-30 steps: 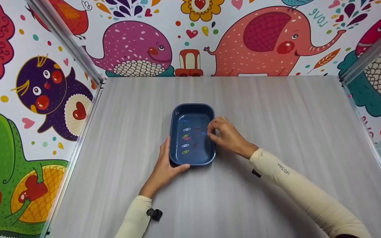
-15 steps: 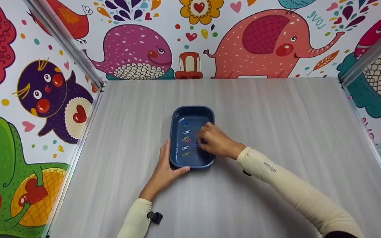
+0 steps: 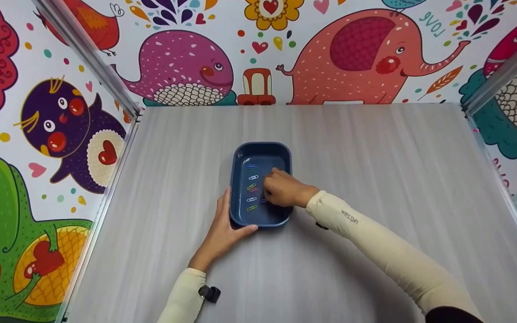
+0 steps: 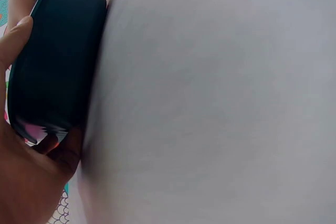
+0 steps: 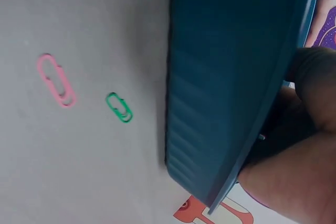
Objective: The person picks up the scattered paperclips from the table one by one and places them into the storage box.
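Since a second ago, right hand (image 3: 282, 190) has moved from the tray (image 3: 240, 215) rim inside among the paperclips (image 3: 251, 187); its fingers' closure cannot be told. Left hand (image 3: 222, 229) grips the tray's near corner on the counter (image 3: 375, 148).

The tray (image 3: 239, 157) is dark blue all over, glossy inside. Small paper clips (image 3: 252, 188) lie in it in blue, white, green, pink and yellow. In the right wrist view a pink clip (image 5: 56, 80) and a green clip (image 5: 119, 107) lie on the desk (image 3: 375, 170), which is pale grey with faint lengthwise streaks. Both sleeves (image 3: 375, 244) are cream; the right one bears small dark lettering. The walls (image 3: 61, 112) are white with bright cartoon animals: a magenta whale, a coral elephant, a purple bird, a green creature, plus hearts and dots.
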A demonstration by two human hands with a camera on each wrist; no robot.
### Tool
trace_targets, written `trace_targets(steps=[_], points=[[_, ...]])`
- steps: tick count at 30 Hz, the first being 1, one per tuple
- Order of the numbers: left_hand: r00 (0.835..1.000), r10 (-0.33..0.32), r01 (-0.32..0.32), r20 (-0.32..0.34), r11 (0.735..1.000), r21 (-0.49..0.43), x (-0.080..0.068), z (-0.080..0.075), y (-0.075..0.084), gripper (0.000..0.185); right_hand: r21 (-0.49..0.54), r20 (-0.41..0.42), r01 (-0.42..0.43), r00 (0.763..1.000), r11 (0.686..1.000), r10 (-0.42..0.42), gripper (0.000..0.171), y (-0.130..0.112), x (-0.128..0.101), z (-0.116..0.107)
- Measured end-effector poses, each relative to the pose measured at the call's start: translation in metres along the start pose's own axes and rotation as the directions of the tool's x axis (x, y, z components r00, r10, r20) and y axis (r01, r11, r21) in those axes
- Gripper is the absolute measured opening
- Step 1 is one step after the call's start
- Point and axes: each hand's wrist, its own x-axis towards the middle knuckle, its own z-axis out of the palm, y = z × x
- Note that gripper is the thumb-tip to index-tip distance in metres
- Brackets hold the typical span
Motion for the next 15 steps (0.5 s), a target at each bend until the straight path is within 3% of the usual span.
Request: trace_targets(steps=[8,15], points=[[1.0,0.001,-0.001,0.004,1.0,0.009,0.0,-0.001,0.001,0.131,0.024,0.127,-0.022,0.992,0.999,0.019,0.039,-0.005,0.011,-0.002],[1.0,-0.005,0.005,0.008,1.0,0.0,0.0,0.0,0.001,0.132,0.048,0.123,-0.067,0.991,0.997,0.061,0.014,-0.007,0.01,-0.001]])
